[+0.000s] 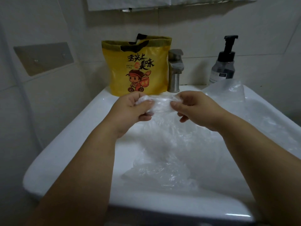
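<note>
A clear plastic bag [162,144] hangs down into the white sink [68,144], its lower end crumpled in the basin. My left hand [135,110] pinches the bag's top edge on the left. My right hand [193,108] pinches the same edge on the right, thumb against fingers. Between the two hands the top edge of the bag is stretched above the basin.
A yellow bag with a cartoon figure [138,66] stands on the sink's back ledge. Beside it rises a steel tap [175,70]. A black pump bottle [224,62] stands at the back right, behind more clear plastic [228,90]. Tiled walls surround the sink.
</note>
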Tool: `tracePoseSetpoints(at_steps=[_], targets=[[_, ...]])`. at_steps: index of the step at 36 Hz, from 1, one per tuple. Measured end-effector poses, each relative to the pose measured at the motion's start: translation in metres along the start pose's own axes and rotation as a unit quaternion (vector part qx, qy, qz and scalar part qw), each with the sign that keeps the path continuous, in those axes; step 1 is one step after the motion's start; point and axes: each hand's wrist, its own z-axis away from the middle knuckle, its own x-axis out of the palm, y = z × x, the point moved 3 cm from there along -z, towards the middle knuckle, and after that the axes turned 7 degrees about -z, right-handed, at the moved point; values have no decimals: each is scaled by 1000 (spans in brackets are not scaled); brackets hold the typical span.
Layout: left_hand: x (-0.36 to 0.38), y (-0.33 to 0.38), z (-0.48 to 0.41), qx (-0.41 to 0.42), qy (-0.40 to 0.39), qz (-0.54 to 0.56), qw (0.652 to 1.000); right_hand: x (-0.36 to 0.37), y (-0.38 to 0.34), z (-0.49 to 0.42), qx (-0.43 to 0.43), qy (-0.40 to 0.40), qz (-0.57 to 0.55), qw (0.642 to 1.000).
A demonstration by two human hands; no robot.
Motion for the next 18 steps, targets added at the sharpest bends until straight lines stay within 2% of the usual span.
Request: tracePoseSetpoints(at_steps=[6, 10, 12, 15, 18], targets=[[0, 4, -1, -16, 15, 58, 998, 4, -2, 4, 40, -79, -100, 991], [-2, 7, -5, -15, 43, 220, 974, 7, -6, 3, 44, -55, -178, 981], [2, 8, -8, -10, -3, 275, 961, 11, -8, 2, 51, -42, -234, 970], [22, 2, -3, -63, -80, 209, 973, 20, -10, 5, 49, -57, -284, 956], [40, 1, 2, -74, -85, 127, 986, 31, -11, 7, 28, -68, -263, 962]])
